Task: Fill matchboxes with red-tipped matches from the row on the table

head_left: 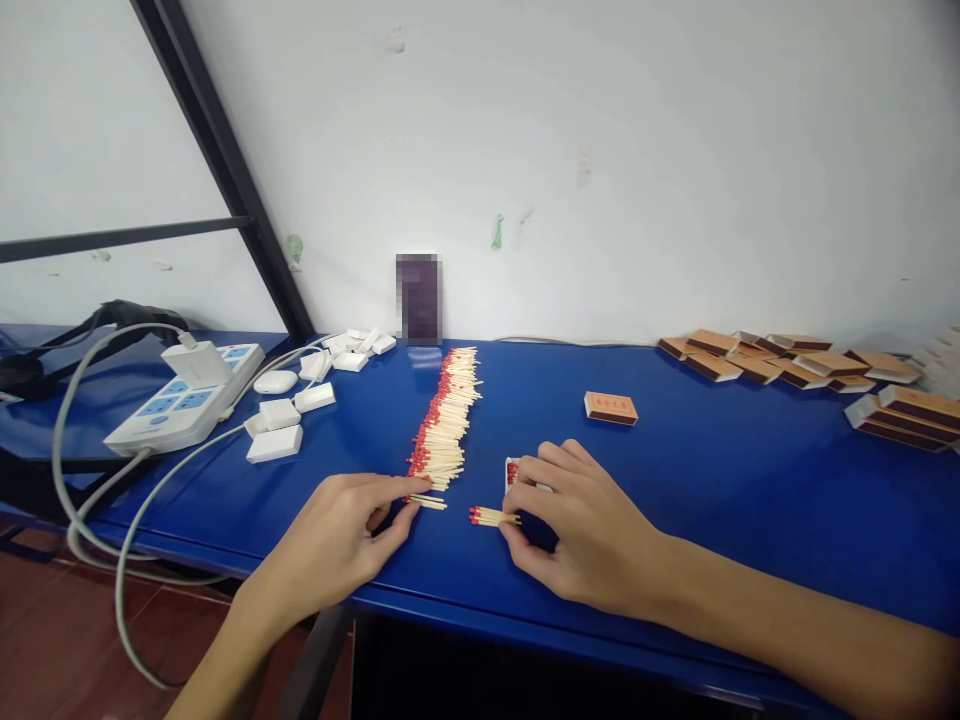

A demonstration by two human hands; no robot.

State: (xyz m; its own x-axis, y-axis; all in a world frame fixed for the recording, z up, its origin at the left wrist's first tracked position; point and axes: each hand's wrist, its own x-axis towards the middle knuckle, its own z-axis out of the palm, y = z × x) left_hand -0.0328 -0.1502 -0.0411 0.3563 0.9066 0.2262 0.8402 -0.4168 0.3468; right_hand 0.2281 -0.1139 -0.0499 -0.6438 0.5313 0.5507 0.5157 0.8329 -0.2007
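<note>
A long row of red-tipped matches [446, 415] runs across the blue table toward the wall, heads to the left. At its near end, my left hand [345, 525] has thumb and index finger closed around the heads of a few matches [431, 503]. My right hand [577, 520] pinches a small bunch of matches [489, 516] by their plain ends, with the red heads pointing left. Just beyond those fingers lies a white matchbox tray [508, 475] with red match heads inside, mostly hidden by my right hand.
A closed matchbox [611, 408] lies beyond my right hand. Piled matchboxes [750, 360] and a stack [907, 418] occupy the right. Leftward are white empty-looking trays [275, 444], a power strip [184, 400] and looping cables [124, 590]. A blurred dark rectangle [420, 298] leans against the wall.
</note>
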